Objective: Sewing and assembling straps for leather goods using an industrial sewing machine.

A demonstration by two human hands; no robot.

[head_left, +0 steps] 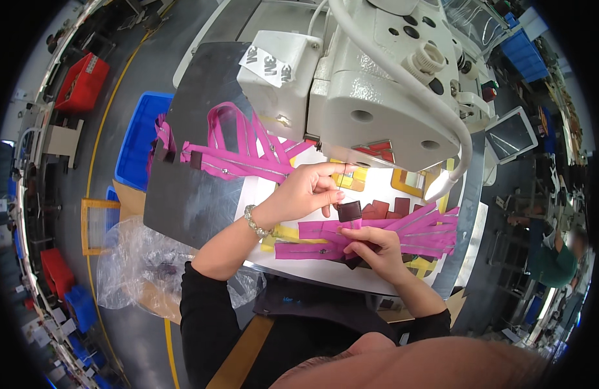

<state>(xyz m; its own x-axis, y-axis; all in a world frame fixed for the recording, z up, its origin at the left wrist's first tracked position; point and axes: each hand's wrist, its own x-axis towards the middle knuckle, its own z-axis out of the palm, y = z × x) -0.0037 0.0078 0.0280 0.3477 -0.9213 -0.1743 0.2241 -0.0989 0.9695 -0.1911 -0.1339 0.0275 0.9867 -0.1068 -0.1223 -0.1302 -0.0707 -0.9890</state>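
Fingers point(364, 234) of the right hand point(382, 256) pinch a magenta fabric zipper strip point(355, 224), its dark brown square patch point(349, 211) above the dark grey worktop point(205, 194); the left hand's point(305, 191) hold is unclear. A loosened pinch could skew the patch; crowded magenta zippers point(419, 240) could snag.

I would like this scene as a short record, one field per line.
Left hand: beside the dark brown square patch; grip unclear
Right hand: pinches a pink fabric zipper tape just below that patch
Equipment: large white metal machine beyond the hands
Elsewhere: more pink zipper tapes at left and right
Container: rectangular blue plastic bin at left
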